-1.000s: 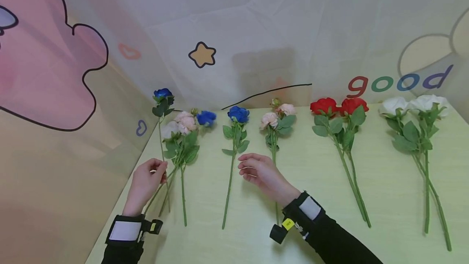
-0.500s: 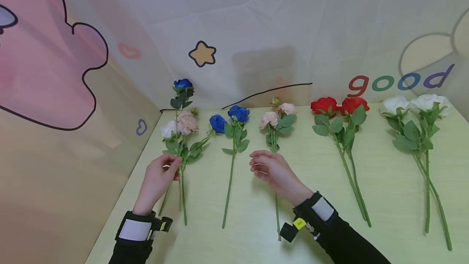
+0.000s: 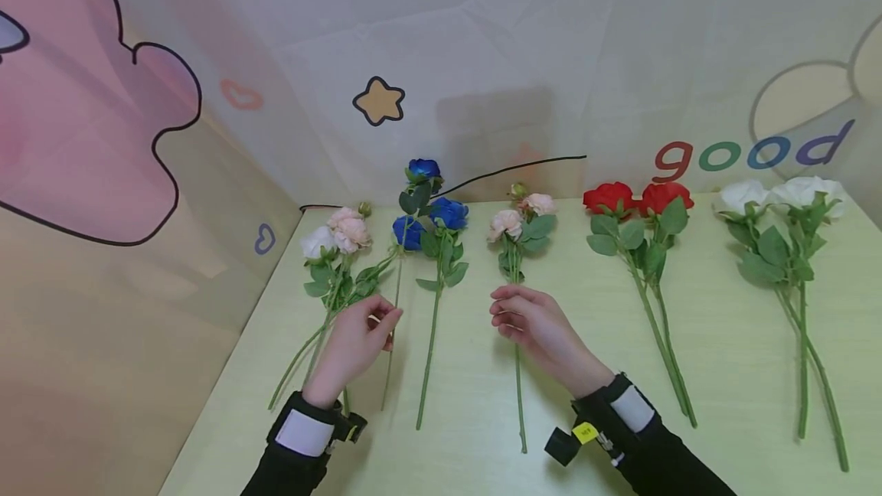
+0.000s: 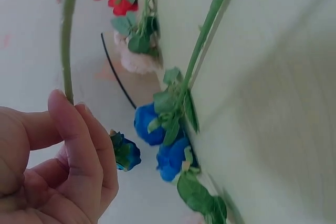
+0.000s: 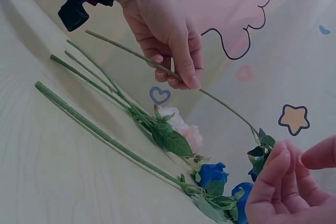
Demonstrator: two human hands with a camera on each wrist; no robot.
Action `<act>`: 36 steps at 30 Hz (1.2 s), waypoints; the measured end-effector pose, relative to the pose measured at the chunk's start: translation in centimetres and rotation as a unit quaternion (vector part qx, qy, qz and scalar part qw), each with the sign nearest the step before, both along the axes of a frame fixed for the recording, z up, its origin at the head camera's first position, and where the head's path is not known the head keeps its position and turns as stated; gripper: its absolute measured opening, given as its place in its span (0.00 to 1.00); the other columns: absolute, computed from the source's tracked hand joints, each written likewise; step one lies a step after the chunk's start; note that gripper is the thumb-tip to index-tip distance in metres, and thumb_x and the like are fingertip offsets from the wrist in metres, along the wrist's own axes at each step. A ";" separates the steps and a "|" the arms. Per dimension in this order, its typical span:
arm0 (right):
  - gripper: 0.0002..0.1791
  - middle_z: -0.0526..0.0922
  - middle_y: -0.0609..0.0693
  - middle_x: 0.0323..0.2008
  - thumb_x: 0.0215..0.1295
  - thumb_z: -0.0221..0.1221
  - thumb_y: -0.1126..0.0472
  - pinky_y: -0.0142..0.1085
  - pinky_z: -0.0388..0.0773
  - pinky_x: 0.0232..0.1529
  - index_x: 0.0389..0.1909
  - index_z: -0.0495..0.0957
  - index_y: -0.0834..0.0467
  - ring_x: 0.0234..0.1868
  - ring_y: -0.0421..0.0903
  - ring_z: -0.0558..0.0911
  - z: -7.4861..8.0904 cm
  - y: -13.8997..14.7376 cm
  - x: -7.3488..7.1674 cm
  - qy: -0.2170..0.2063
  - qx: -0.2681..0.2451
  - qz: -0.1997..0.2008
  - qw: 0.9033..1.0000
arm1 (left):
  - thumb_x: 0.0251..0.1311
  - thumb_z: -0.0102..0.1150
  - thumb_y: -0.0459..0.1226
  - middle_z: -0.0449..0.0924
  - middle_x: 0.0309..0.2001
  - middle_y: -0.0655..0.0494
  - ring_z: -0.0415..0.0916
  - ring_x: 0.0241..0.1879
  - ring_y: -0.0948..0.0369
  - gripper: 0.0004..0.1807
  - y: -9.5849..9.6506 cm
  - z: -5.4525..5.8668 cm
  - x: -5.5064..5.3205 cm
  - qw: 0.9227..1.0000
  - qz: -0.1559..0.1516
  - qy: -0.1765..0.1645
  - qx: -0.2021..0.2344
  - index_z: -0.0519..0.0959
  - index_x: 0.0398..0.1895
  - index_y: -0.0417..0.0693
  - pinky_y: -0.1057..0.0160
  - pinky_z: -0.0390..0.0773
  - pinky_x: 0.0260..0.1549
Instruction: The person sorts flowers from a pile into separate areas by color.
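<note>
A long-stemmed blue rose (image 3: 423, 169) is held up off the table, its thin stem pinched between the thumb and fingers of my left hand (image 3: 358, 339). In the right wrist view that left hand (image 5: 165, 35) grips the stem partway along. Beneath the lifted bloom lie a second blue rose (image 3: 408, 233) and a third blue rose (image 3: 450, 213), their heads side by side. My right hand (image 3: 540, 331) hovers with loosely bent fingers, holding nothing, above the stem of a pink flower spray (image 3: 506, 226). Part of that stem is hidden behind the hand.
On the left, a white rose (image 3: 319, 243) and a pink flower (image 3: 350, 230) lie with crossing stems. Red roses (image 3: 609, 198) and white roses (image 3: 802, 196) lie on the right of the pale table (image 3: 606, 435). A printed backdrop (image 3: 482, 37) rises behind.
My left hand has carried the lifted blue rose rightward, from the left-hand flowers to the blue ones. Another blue rose shifted right and settled on the table. My right hand drifted right.
</note>
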State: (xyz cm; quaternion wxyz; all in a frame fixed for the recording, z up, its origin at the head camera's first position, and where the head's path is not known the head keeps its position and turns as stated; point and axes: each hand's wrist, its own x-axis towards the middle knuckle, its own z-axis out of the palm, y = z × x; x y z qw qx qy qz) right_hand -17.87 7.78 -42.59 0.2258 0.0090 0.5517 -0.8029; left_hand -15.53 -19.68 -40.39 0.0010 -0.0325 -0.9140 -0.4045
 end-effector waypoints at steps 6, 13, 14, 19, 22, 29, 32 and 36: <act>0.08 0.79 0.45 0.35 0.76 0.49 0.64 0.27 0.78 0.42 0.49 0.73 0.60 0.37 0.40 0.79 0.2 0.3 0.1 0.002 0.000 0.000 1.000 | 0.69 0.60 0.36 0.76 0.19 0.55 0.76 0.17 0.59 0.08 1.8 -1.0 -0.1 0.999 -0.041 0.002 -0.026 0.80 0.34 0.41 0.69 0.68 0.16; 0.07 0.80 0.44 0.34 0.76 0.48 0.65 0.27 0.78 0.42 0.46 0.74 0.59 0.36 0.39 0.79 0.3 0.4 0.1 0.000 -0.005 0.000 1.000 | 0.69 0.59 0.35 0.76 0.19 0.55 0.72 0.16 0.67 0.07 3.3 -2.4 -0.3 0.995 -0.077 0.005 -0.060 0.79 0.31 0.42 0.69 0.70 0.17; 0.07 0.80 0.44 0.34 0.76 0.48 0.65 0.27 0.78 0.42 0.46 0.74 0.59 0.36 0.39 0.80 0.2 0.4 0.1 0.000 -0.004 0.001 1.000 | 0.69 0.60 0.35 0.76 0.20 0.56 0.71 0.17 0.67 0.07 3.4 -2.6 -0.3 0.995 -0.080 0.008 -0.067 0.79 0.31 0.43 0.70 0.70 0.18; 0.07 0.80 0.44 0.34 0.76 0.48 0.65 0.27 0.78 0.42 0.47 0.74 0.60 0.36 0.39 0.79 0.0 0.4 0.2 0.002 0.000 0.001 1.000 | 0.68 0.61 0.34 0.76 0.21 0.57 0.68 0.19 0.67 0.08 4.0 -3.1 -0.1 0.991 -0.088 0.020 -0.102 0.78 0.29 0.45 0.71 0.68 0.19; 0.08 0.80 0.43 0.33 0.76 0.48 0.65 0.27 0.78 0.42 0.48 0.74 0.61 0.36 0.39 0.79 -0.1 0.4 0.2 0.005 0.000 0.002 1.000 | 0.67 0.61 0.34 0.75 0.21 0.57 0.67 0.19 0.66 0.08 4.0 -3.3 0.0 0.988 -0.093 0.027 -0.119 0.78 0.29 0.44 0.71 0.67 0.19; 0.07 0.81 0.43 0.33 0.76 0.49 0.64 0.28 0.79 0.42 0.46 0.75 0.59 0.36 0.39 0.80 -0.4 0.3 0.2 0.007 0.002 0.004 1.000 | 0.66 0.62 0.34 0.75 0.22 0.58 0.65 0.20 0.67 0.08 3.6 -3.1 0.9 0.985 -0.079 0.050 -0.142 0.78 0.28 0.46 0.71 0.66 0.19; 0.07 0.80 0.43 0.34 0.76 0.49 0.64 0.28 0.79 0.42 0.45 0.75 0.58 0.36 0.39 0.80 -0.4 0.3 0.2 0.009 0.003 0.003 1.000 | 0.65 0.63 0.34 0.74 0.21 0.59 0.65 0.19 0.67 0.08 3.3 -2.5 1.5 0.984 -0.066 0.073 -0.150 0.78 0.27 0.47 0.71 0.67 0.19; 0.07 0.80 0.43 0.34 0.76 0.49 0.64 0.28 0.79 0.42 0.46 0.75 0.58 0.36 0.39 0.80 -0.4 0.4 0.2 0.010 0.004 0.003 1.000 | 0.65 0.64 0.34 0.73 0.21 0.61 0.64 0.19 0.68 0.08 3.0 -1.9 2.3 0.979 -0.068 0.091 -0.169 0.77 0.27 0.48 0.71 0.66 0.20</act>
